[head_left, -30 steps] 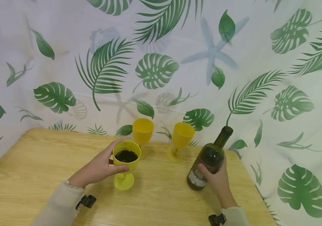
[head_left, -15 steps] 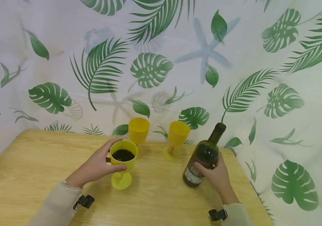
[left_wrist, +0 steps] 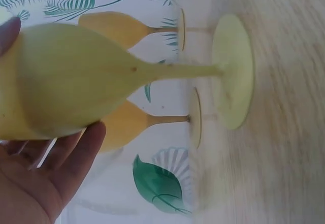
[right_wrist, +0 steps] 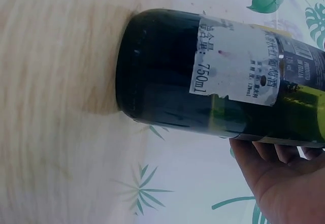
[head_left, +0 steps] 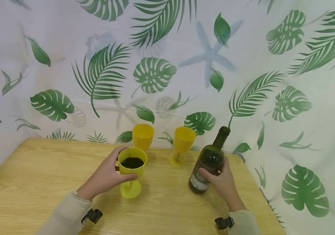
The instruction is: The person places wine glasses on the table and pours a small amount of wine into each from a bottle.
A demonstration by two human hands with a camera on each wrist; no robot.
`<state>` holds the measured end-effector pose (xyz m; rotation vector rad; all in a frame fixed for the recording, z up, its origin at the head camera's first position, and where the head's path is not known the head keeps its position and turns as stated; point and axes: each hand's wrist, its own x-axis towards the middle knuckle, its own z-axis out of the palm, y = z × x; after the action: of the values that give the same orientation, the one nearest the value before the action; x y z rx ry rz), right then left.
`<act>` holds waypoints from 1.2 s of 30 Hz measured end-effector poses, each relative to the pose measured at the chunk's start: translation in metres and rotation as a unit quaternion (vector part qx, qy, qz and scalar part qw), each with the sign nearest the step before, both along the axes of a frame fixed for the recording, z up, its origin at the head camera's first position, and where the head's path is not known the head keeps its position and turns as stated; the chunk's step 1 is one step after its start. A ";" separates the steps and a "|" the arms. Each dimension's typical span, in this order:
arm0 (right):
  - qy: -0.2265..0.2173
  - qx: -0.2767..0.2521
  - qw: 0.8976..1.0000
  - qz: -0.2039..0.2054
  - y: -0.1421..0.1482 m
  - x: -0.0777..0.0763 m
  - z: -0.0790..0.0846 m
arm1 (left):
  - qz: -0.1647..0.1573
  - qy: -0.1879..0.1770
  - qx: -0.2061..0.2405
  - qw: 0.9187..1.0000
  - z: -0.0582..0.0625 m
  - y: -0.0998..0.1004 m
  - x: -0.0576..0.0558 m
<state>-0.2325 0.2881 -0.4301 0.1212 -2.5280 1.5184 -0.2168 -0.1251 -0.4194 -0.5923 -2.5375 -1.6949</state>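
A bright yellow goblet [head_left: 130, 188] with dark liquid in its bowl is held by my left hand [head_left: 105, 176], thumb across the near side and fingers round the far side. In the left wrist view the goblet's round foot [left_wrist: 233, 71] is close to the tabletop; whether it touches, I cannot tell. My right hand [head_left: 224, 186] grips a dark green wine bottle [head_left: 210, 160] round its body. The bottle's neck points up and leans right in the head view. A white label [right_wrist: 236, 61] shows in the right wrist view, and the bottle's base is at the tabletop.
Two orange-yellow goblets stand behind: one [head_left: 142, 135] just past the held goblet, the other [head_left: 183, 138] left of the bottle. The wooden table [head_left: 161, 209] ends at a white leaf-print cloth [head_left: 103, 120] at the back and right.
The head view has shifted slightly. The held goblet has moved a little right, toward the bottle. The bottle has come slightly left and tilts a little less. Both hands keep their holds.
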 end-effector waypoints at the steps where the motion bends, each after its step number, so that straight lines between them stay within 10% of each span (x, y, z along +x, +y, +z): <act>1: 0.003 0.001 1.000 0.001 0.000 0.000 -0.001 | 0.008 0.001 0.003 1.000 -0.001 0.001 0.000; 21: -0.001 0.001 1.000 0.020 0.003 -0.003 0.000 | 0.178 0.001 -0.013 0.984 -0.003 -0.041 -0.031; 36: -0.009 -0.027 0.999 0.025 -0.001 -0.003 0.001 | 0.230 0.029 0.025 0.972 -0.004 -0.058 -0.063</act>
<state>-0.2352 0.2873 -0.4292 0.1642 -2.5130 1.6127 -0.2795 -0.1831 -0.4239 -0.0371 -2.3393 -1.5373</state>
